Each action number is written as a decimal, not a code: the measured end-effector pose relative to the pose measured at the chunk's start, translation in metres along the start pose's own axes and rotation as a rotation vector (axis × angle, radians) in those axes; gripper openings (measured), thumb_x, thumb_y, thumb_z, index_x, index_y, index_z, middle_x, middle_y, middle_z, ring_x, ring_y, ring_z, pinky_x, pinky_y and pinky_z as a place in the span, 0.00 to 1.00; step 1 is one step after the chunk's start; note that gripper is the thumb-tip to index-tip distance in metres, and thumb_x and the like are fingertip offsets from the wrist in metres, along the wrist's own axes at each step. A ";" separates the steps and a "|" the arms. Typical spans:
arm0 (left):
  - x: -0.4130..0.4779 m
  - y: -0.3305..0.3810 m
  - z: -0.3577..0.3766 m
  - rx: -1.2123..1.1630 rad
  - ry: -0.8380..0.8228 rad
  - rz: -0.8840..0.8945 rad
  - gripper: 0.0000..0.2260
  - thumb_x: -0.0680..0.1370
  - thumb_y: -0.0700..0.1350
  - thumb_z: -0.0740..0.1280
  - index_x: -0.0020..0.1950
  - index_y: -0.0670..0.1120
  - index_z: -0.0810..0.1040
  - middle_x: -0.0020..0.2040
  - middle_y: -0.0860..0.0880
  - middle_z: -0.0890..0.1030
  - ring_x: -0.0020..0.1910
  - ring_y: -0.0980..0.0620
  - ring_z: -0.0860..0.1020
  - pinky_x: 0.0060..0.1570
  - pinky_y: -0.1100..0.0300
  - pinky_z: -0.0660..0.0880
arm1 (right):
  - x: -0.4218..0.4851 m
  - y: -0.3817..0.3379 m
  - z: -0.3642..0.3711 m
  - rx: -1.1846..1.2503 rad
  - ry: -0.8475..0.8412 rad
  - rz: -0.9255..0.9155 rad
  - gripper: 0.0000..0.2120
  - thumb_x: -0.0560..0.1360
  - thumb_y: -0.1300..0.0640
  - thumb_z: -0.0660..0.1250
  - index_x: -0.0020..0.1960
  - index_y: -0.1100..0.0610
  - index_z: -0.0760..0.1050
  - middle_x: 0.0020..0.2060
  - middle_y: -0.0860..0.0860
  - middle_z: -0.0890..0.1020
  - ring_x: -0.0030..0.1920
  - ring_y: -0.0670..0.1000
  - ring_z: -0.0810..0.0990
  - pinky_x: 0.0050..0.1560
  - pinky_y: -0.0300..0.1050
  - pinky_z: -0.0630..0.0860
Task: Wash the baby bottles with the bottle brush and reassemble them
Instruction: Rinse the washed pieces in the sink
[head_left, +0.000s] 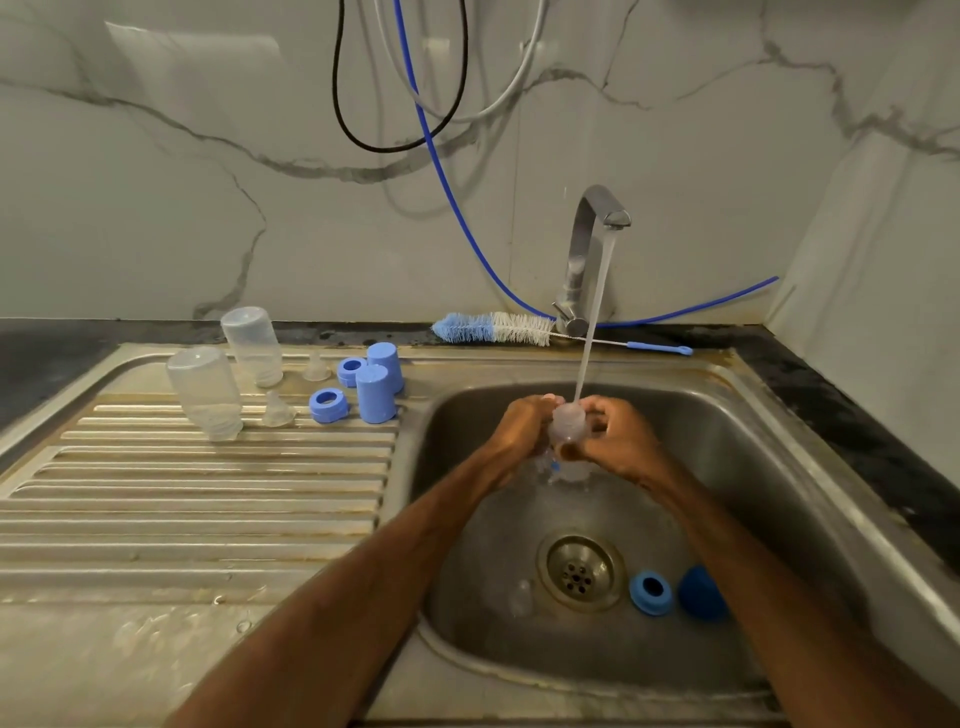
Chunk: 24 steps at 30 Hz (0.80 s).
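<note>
Left hand (521, 427) and right hand (621, 441) both clasped round clear bottle (569, 423) between them, under tap stream (593, 322)

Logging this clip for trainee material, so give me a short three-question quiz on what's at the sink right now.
1. True or false: the bottle brush is in the right hand.
2. How many clear bottles stand upside down on the drainboard? A one, B two, C four.
3. What do the left hand and the right hand hold under the stream from the tap?
Key: 1 false, it lies untouched behind the sink, by the tap; 2 B; 3 a clear bottle.
</note>
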<state>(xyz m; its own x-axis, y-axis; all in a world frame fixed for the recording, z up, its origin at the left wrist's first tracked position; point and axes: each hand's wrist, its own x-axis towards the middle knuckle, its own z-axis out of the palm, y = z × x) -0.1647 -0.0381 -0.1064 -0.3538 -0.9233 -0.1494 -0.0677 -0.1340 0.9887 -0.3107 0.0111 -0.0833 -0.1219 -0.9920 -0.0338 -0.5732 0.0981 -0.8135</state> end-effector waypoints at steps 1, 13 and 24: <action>0.000 0.001 0.000 -0.009 0.005 0.000 0.13 0.83 0.48 0.59 0.61 0.46 0.79 0.58 0.40 0.83 0.58 0.38 0.81 0.60 0.44 0.80 | 0.001 -0.002 0.001 -0.019 0.063 -0.034 0.30 0.64 0.61 0.82 0.64 0.54 0.76 0.56 0.48 0.82 0.55 0.51 0.82 0.57 0.50 0.81; 0.003 0.000 -0.001 -0.059 0.046 -0.052 0.17 0.87 0.53 0.53 0.55 0.47 0.79 0.50 0.44 0.83 0.50 0.45 0.79 0.60 0.47 0.77 | -0.002 0.000 0.007 -0.076 0.205 -0.155 0.30 0.67 0.58 0.82 0.66 0.53 0.75 0.59 0.50 0.81 0.57 0.50 0.81 0.55 0.45 0.80; 0.003 0.000 -0.001 -0.116 0.040 -0.068 0.18 0.87 0.54 0.53 0.52 0.49 0.80 0.49 0.42 0.80 0.50 0.45 0.77 0.60 0.48 0.76 | -0.007 -0.006 0.004 -0.041 0.290 -0.223 0.29 0.67 0.58 0.81 0.66 0.54 0.75 0.56 0.46 0.80 0.55 0.48 0.80 0.53 0.44 0.80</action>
<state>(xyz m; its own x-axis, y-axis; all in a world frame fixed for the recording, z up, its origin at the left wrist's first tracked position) -0.1653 -0.0410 -0.1066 -0.3139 -0.9240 -0.2181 0.0184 -0.2356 0.9717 -0.3029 0.0176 -0.0803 -0.2117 -0.9261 0.3124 -0.6430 -0.1088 -0.7581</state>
